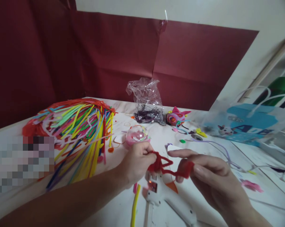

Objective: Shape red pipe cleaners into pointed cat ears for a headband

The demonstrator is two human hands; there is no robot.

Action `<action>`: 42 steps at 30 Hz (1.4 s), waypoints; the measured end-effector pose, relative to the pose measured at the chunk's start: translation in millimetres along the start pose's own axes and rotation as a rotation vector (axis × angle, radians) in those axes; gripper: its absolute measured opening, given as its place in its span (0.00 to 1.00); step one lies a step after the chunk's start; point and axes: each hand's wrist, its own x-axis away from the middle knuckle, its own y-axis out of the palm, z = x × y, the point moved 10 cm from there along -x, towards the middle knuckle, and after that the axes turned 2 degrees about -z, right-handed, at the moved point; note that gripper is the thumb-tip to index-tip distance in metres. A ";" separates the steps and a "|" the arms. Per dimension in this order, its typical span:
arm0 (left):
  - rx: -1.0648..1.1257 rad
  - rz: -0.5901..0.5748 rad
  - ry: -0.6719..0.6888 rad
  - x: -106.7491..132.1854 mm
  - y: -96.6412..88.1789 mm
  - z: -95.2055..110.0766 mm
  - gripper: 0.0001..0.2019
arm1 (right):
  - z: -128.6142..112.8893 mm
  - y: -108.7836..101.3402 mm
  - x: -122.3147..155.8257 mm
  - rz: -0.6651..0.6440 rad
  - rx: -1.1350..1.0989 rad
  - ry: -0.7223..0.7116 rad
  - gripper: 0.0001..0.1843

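Red fuzzy piece [158,161] stretched between two hands, over a white glue gun [181,206].
The left hand [135,162] is closed, thumb against fingers, on the bunched left part, seemingly to steady it; the right hand [213,176] is half open, index finger extended, its thumb and another finger apparently pinching the right end, likely to hold the strands spread. So the piece lies at both sets of fingertips, spanning the gap. The glue gun is on the near side, probably for easy reach; the coloured stems [83,123] lie left, apart from the hands.
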 end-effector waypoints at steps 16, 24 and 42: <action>0.287 0.042 0.095 0.7 -8.1 10.1 0.03 | 41.5 51.6 14.3 -0.445 -0.237 0.420 0.14; 0.153 0.028 0.183 3.0 -6.0 20.8 0.05 | 20.5 37.7 8.2 -0.533 -0.193 0.305 0.18; 0.021 -0.093 0.198 12.6 8.6 24.7 0.05 | 43.0 -21.4 -8.1 0.156 -0.144 0.255 0.08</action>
